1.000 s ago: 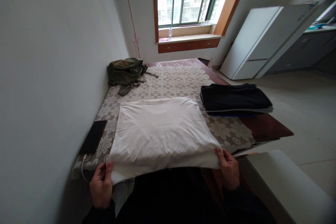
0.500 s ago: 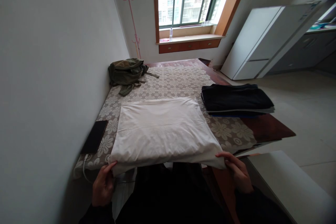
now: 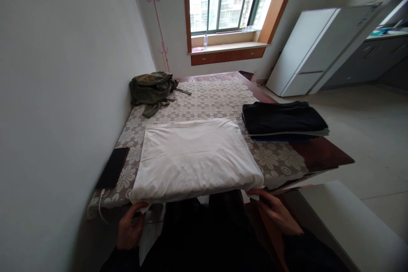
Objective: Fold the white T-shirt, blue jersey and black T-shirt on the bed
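Your left hand point(image 3: 130, 226) is pinching the near left corner of the white cloth point(image 3: 197, 157), and your right hand point(image 3: 276, 213) is gripping its near right corner. The cloth is spreading over the lace cover point(image 3: 216, 97) on the tabletop point(image 3: 321, 151). A phone point(image 3: 112, 168) is lying to its left, dark folded clothes point(image 3: 283, 118) are resting to its right, and a backpack point(image 3: 152, 87) is sitting beyond.

You face a matt, wrinkled white cloth point(image 3: 197, 157), a rough, lacy woven tablecloth point(image 3: 210, 98), a glossy reddish wood counter point(image 3: 325, 151) and a dull fabric backpack point(image 3: 150, 87).
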`<state>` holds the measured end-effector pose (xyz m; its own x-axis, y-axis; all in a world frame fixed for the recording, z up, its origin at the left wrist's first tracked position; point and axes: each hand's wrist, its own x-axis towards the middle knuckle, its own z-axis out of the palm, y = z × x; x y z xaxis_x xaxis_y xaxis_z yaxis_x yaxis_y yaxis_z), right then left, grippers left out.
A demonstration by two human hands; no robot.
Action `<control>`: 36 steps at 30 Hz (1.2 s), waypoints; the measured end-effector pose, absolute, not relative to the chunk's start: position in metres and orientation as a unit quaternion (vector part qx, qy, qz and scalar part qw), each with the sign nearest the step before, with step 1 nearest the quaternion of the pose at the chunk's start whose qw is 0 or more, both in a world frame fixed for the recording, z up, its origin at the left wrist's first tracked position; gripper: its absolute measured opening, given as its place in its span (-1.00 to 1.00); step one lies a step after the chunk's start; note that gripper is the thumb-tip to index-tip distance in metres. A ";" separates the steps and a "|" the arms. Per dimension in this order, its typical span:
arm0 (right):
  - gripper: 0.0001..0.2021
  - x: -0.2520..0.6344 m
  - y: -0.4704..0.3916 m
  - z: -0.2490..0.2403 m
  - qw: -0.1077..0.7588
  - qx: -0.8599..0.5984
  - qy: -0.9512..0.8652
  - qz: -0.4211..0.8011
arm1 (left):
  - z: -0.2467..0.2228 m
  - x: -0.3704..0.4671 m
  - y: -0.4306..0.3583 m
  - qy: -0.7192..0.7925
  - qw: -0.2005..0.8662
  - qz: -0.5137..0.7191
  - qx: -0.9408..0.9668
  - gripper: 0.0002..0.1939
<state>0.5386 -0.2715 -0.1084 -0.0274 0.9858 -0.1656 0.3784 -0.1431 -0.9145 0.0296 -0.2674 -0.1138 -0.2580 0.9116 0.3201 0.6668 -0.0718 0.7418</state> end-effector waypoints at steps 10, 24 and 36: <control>-0.55 0.538 -0.276 -0.114 0.414 -0.653 -0.541 0.331 | -0.093 0.035 -0.273 0.694 0.208 0.469 0.505 -0.65; -0.72 0.556 -0.280 -0.103 0.491 -0.623 -0.506 0.339 | -0.057 0.005 -0.277 0.658 0.376 0.481 0.441 -0.58; -0.77 0.556 -0.277 -0.098 0.504 -0.671 -0.492 0.231 | -0.050 0.000 -0.271 0.691 0.339 0.458 0.444 -0.50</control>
<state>0.5560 -0.2772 -0.0984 0.4089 0.8936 0.1853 0.4283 -0.0085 -0.9036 0.0000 -0.2710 -0.0499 -0.3761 0.9245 -0.0615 0.3031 0.1855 0.9347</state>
